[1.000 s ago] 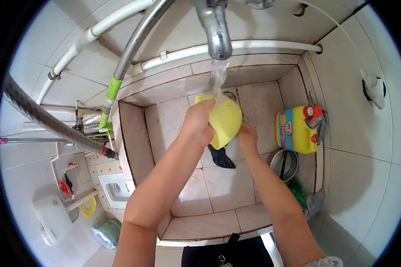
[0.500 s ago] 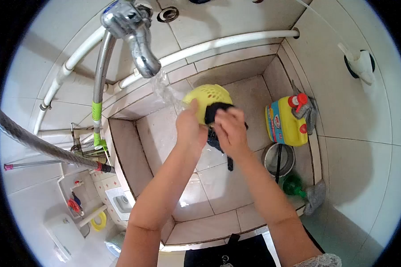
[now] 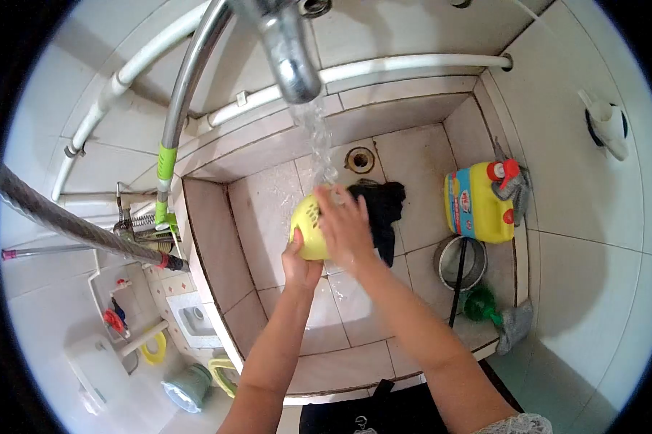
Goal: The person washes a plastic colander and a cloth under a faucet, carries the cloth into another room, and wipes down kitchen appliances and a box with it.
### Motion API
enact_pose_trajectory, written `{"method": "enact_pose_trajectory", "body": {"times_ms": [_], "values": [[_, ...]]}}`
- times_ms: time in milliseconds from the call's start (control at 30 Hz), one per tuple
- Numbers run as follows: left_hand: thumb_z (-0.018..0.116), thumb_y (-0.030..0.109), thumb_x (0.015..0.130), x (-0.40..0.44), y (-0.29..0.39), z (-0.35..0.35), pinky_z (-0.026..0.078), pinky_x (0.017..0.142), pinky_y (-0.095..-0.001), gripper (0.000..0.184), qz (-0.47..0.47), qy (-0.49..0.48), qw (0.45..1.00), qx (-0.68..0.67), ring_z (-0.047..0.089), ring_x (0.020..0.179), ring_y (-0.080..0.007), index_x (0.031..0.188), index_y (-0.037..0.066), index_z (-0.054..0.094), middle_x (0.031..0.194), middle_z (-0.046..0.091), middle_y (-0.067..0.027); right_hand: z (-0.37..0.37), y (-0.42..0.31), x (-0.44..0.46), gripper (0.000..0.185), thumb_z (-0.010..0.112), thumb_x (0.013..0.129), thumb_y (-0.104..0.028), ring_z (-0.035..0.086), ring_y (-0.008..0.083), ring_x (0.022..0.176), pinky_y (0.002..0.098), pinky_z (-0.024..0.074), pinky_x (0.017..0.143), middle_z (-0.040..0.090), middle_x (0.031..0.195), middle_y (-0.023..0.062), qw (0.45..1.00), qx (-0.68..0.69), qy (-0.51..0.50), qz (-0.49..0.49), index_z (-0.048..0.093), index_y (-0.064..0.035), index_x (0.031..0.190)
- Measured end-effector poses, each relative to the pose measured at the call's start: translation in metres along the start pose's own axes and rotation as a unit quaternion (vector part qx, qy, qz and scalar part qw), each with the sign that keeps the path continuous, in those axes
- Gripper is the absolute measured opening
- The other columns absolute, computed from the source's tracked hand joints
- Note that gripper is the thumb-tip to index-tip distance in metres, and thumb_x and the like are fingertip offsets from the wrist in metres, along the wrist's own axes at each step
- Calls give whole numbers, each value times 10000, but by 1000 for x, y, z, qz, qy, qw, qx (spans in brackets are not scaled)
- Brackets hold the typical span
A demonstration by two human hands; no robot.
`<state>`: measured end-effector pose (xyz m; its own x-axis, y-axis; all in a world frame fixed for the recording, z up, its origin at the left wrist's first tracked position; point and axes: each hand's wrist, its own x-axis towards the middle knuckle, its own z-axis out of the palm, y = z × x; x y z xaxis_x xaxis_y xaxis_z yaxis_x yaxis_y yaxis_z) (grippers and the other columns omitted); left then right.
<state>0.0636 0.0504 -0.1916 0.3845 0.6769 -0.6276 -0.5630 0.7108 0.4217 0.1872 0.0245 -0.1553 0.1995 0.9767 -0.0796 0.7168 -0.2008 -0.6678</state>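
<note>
A yellow colander (image 3: 309, 235) with small holes is tilted on its side beneath the running tap (image 3: 298, 76). My left hand (image 3: 302, 266) grips its near edge, thumb on the outside. Across its right side lies my right hand (image 3: 346, 230), fingers stretched out and slightly spread, touching it. Water (image 3: 322, 148) falls from the tap onto the area at the fingertips. A crumpled black cloth (image 3: 387, 210) rests on the tiled basin floor, just right of my right hand and partly hidden behind it.
The tiled basin (image 3: 225, 278) has a drain (image 3: 360, 160) near its back wall. On the right are a yellow jug (image 3: 489, 206) with a red cap, a metal pot (image 3: 470, 264), a green bottle (image 3: 479, 302) and a grey rag (image 3: 515, 327). A hose (image 3: 87, 228) runs in from the left.
The black cloth has left my right hand and now lies on the basin floor. My right hand has opened onto the colander, which is now lower and under the stream. The view has shifted.
</note>
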Motion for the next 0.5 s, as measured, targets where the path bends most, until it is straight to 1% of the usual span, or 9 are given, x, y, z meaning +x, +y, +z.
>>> {"method": "enact_pose_trajectory", "body": {"times_ms": [67, 100, 133, 167, 233, 267, 333, 433, 500], "values": [[506, 352, 871, 2, -1, -21, 357, 975, -404, 525, -8, -35, 999, 6, 466, 1140, -260, 1282, 47, 386, 1238, 493, -97, 9, 36, 34, 435, 420, 883, -263, 291, 341, 1274, 463, 232, 1043, 321, 1364, 208, 979, 171, 83, 67, 410, -50, 1262], [519, 355, 864, 2, -2, -28, 358, 975, -402, 537, -10, -44, 999, 4, 463, 1143, -258, 1282, 45, 385, 1241, 491, -94, 23, 56, 49, 429, 408, 887, -286, 320, 383, 1244, 429, 246, 1044, 355, 1321, 265, 978, 143, 119, 95, 468, 11, 1191], [531, 358, 856, 2, -3, -34, 358, 974, -400, 549, -10, -53, 999, 2, 461, 1145, -256, 1282, 44, 384, 1244, 489, -90, 51, 90, 69, 512, 402, 885, -346, 322, 414, 1231, 414, 257, 1041, 347, 1306, 307, 880, 358, 109, 291, 465, 70, 1175], [539, 364, 850, 2, -5, -43, 360, 973, -394, 565, -13, -54, 998, 9, 454, 1154, -254, 1287, 47, 376, 1245, 486, -84, 50, 92, 78, 565, 400, 882, -374, 307, 416, 1239, 410, 255, 1043, 319, 1324, 305, 932, 224, -30, 283, 415, 78, 1219], [538, 356, 853, 2, -10, -59, 364, 971, -394, 561, -4, -50, 998, -31, 450, 1158, -252, 1289, 45, 372, 1245, 486, -88, 58, 88, 68, 649, 397, 876, -416, 286, 417, 1253, 428, 250, 1042, 290, 1347, 294, 951, 102, -145, 252, 330, 80, 1289], [537, 353, 855, 1, -13, -63, 366, 970, -394, 560, 0, -48, 997, -54, 448, 1161, -251, 1290, 43, 370, 1245, 485, -91, 30, 28, 42, 677, 395, 873, -429, 278, 415, 1258, 450, 247, 1040, 289, 1352, 284, 956, 121, -121, 240, 296, 74, 1315], [542, 347, 856, -7, -21, -61, 374, 965, -391, 559, -8, -31, 998, -56, 457, 1153, -247, 1289, 38, 368, 1242, 487, -96, 41, -26, -9, 571, 419, 866, -428, 451, 394, 1114, 435, 329, 974, 476, 1195, 256, 952, -239, 168, 87, 461, 45, 1183], [552, 331, 857, -18, -17, -52, 390, 954, -385, 551, -9, -42, 999, -23, 475, 1137, -237, 1282, 30, 371, 1234, 492, -100, 28, -36, -13, 598, 416, 867, -460, 465, 370, 1124, 406, 328, 984, 515, 1153, 247, 963, -218, 157, 33, 487, 51, 1171], [490, 304, 892, -13, -17, -47, 365, 976, -407, 513, 8, -77, 997, 6, 464, 1154, -237, 1306, 38, 345, 1272, 464, -97, 15, -24, 26, 654, 373, 873, -508, 437, 350, 1167, 384, 313, 1000, 476, 1215, 242, 985, -101, -31, 135, 446, 34, 1231]]}}
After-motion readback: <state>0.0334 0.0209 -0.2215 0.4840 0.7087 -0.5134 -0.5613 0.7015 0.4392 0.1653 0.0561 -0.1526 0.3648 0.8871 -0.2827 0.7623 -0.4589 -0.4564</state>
